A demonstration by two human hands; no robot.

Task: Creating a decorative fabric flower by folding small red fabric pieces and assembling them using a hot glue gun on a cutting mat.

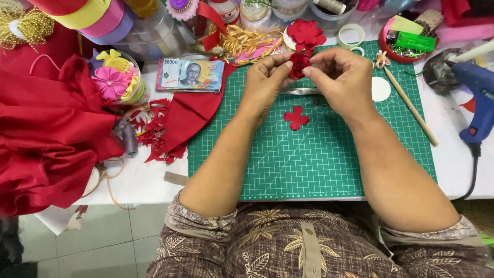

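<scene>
Both hands meet above the far part of a green cutting mat (309, 159). My left hand (265, 85) and my right hand (342, 80) pinch a small rolled red fabric flower (298, 64) between their fingertips. A flat red four-petal cut-out (296, 118) lies on the mat just below the hands. Several more red petal pieces (306, 33) sit stacked at the mat's far edge. A pair of metal scissors (301, 91) lies on the mat under the hands, partly hidden.
Red cloth (46, 134) and red scraps (154, 131) cover the left side. A banknote (190, 74), a clear tub of fabric flowers (116, 77), ribbon rolls (98, 18), a wooden stick (411, 108), a white disc (381, 88) and a blue glue gun (478, 98) surround the mat.
</scene>
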